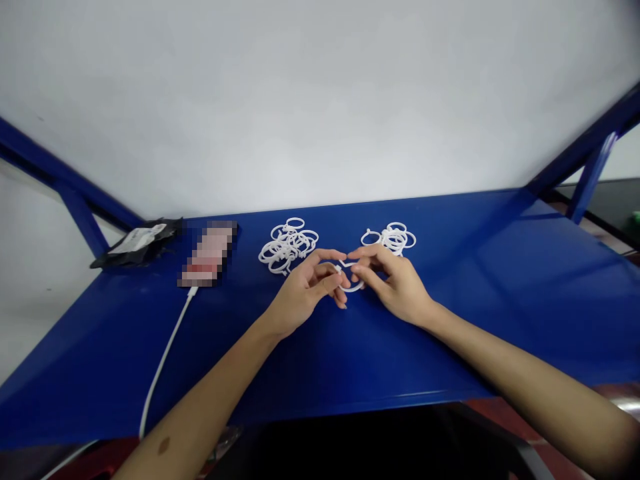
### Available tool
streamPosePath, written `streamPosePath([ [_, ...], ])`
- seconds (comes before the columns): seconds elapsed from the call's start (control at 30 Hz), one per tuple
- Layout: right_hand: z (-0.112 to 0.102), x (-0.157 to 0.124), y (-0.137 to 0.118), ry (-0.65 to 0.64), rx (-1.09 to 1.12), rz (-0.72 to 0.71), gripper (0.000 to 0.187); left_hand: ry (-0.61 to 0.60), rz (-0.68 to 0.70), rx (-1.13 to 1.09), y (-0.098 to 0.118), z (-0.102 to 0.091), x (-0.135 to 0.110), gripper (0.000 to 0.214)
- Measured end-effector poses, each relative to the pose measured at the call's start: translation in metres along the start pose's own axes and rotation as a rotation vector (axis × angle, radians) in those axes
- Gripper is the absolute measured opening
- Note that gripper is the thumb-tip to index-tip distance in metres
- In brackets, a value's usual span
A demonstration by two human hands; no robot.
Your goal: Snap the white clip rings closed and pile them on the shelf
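Both hands meet over the middle of the blue table (500, 287). My left hand (305, 293) and my right hand (393, 283) each pinch one end of a single white plastic ring (351, 288), whose open ends sit between the fingertips. Just beyond my left hand lies a pile of several white rings (287, 247). A smaller pile of white rings (393, 238) lies just beyond my right hand.
A phone (207, 255) lies at the left of the table with a white cable (160, 367) running off the front edge. A black pouch with a white label (137, 241) sits at the far left corner. Blue frame struts rise at both sides; a white wall stands behind.
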State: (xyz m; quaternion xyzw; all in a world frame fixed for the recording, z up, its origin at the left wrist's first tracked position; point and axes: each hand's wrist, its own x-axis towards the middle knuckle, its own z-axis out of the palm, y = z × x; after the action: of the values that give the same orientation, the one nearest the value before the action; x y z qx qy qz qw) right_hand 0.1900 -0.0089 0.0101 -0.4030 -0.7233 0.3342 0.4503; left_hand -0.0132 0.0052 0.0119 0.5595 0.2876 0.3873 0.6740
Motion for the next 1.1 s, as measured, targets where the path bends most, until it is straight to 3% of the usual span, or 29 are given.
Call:
streamPosePath([
  [0.37, 0.004, -0.002, -0.004, -0.114, 0.114, 0.126, 0.020, 0.252, 0.176, 0.394, -0.007, -0.010, 0.004, 0.032],
  [0.67, 0.000, 0.000, -0.003, -0.197, -0.159, -0.051, 0.016, 0.258, 0.238, 0.823, -0.004, -0.014, 0.005, 0.013],
  [0.73, -0.002, 0.003, -0.002, -0.161, -0.254, -0.088, 0.014, 0.255, 0.300, 0.977, 0.003, -0.022, 0.007, 0.012],
  [0.83, -0.012, 0.009, 0.002, -0.026, -0.390, -0.168, 0.013, 0.354, 0.415, 1.280, 0.011, -0.037, 0.008, 0.009],
  [0.97, -0.034, 0.020, 0.016, 0.236, -0.563, -0.143, 0.015, 0.416, 0.339, 1.627, 0.011, -0.054, 0.007, 0.026],
  [1.1, -0.054, 0.027, 0.037, 0.321, -0.726, -0.047, 0.016, 0.355, 0.249, 1.770, 0.002, -0.062, 0.007, 0.024],
])
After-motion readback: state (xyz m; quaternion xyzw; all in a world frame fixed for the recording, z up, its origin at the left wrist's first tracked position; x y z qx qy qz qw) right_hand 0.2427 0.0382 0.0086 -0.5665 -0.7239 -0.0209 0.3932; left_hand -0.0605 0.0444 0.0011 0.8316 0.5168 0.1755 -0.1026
